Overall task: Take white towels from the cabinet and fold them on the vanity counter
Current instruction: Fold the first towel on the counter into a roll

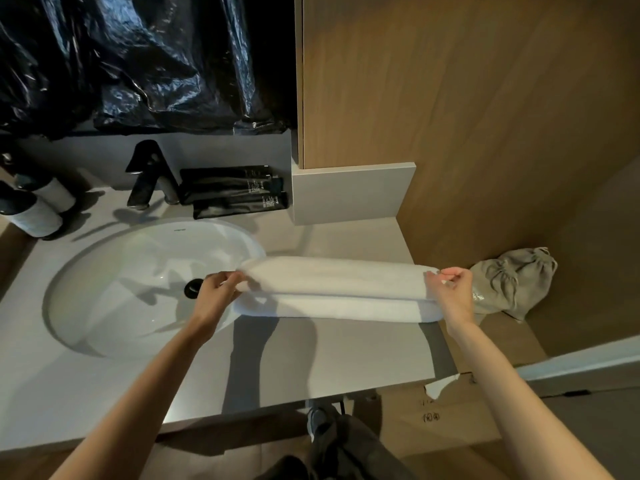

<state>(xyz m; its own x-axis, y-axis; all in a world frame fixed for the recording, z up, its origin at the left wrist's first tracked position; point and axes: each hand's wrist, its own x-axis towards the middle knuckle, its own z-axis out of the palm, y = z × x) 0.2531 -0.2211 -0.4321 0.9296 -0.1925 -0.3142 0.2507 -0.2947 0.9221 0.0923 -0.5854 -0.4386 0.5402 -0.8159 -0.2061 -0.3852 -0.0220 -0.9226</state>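
Observation:
A white towel point(337, 289) lies as a long folded band across the grey vanity counter point(311, 358), from the sink's right edge to the counter's right end. Its upper layer is doubled over a lower one. My left hand point(216, 292) pinches the towel's left end, above the basin. My right hand point(452, 289) pinches the right end, which reaches slightly past the counter's edge. The cabinet is out of view.
A white oval sink point(138, 289) with a black drain fills the counter's left. Behind it stand a black faucet point(145, 174), black tubes point(235, 192) and two bottles point(34, 209). A grey drawstring bag point(512, 282) lies to the right. Black plastic covers the mirror.

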